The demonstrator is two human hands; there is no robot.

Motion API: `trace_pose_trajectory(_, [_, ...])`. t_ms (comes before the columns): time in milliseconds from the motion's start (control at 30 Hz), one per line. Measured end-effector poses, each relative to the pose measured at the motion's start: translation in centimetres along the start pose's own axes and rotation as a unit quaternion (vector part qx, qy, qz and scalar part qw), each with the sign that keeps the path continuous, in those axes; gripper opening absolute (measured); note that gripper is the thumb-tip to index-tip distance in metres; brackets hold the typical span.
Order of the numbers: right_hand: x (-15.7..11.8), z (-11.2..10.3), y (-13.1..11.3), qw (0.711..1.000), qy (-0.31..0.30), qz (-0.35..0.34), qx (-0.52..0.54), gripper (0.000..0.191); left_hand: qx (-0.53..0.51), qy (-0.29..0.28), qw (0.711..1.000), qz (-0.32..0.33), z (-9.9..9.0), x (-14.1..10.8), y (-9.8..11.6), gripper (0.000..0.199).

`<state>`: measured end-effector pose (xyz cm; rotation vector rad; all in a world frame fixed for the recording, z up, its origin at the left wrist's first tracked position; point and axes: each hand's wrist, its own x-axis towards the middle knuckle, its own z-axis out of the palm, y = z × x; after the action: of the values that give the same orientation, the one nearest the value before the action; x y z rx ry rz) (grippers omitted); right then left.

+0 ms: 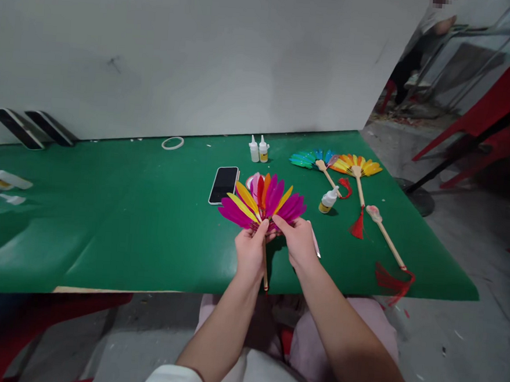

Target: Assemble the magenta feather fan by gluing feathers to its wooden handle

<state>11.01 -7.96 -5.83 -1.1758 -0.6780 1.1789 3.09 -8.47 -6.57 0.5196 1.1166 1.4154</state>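
A feather fan [276, 198] with magenta, yellow and red feathers is held above the green table. My left hand [251, 246] is closed round the base of the feathers, thumb on top, with the wooden stick handle [266, 267] hanging below it. My right hand [297, 240] is closed on the other side of the same base, thumb and fingers pinching there. Its fingertips are partly hidden by the feathers. Just beyond the fan lies a phone [224, 185]. To its right stands a small glue bottle [328, 200], tilted in view.
Two finished-looking fans, one blue-green [309, 159] and one yellow [358, 165], lie at the right with a bare fan handle [387, 238]. Two glue bottles [258, 150] stand near the white partition [195, 53]. A white ring [173, 143] lies left of them.
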Motion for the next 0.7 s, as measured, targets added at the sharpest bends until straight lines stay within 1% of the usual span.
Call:
trace_pose_trajectory(167, [0.1,-0.1,0.5,1.0,0.004,0.0,0.011,0.017,-0.01,0.007,1.0,-0.004,0.0,0.0,0.0,0.032])
trace_pose_trajectory(433, [0.0,-0.1,1.1,1.0,0.007,-0.001,0.031,0.02,-0.021,0.004,1.0,-0.004,0.0,-0.1,0.0,0.03])
trace_pose_trajectory(533, [0.2,-0.1,1.0,0.999,0.007,-0.005,0.033,0.02,-0.03,-0.008,1.0,0.003,-0.1,0.0,-0.2,0.029])
trace_pose_trajectory(600, [0.2,-0.2,0.9,1.0,-0.004,0.002,0.031,0.022,-0.042,-0.025,0.999,0.014,-0.2,0.1,-0.2,0.029])
trace_pose_trajectory(700, [-0.4,-0.2,0.7,0.998,-0.045,0.032,0.029,0.027,-0.045,-0.039,0.998,0.034,-0.5,0.2,0.3,0.029])
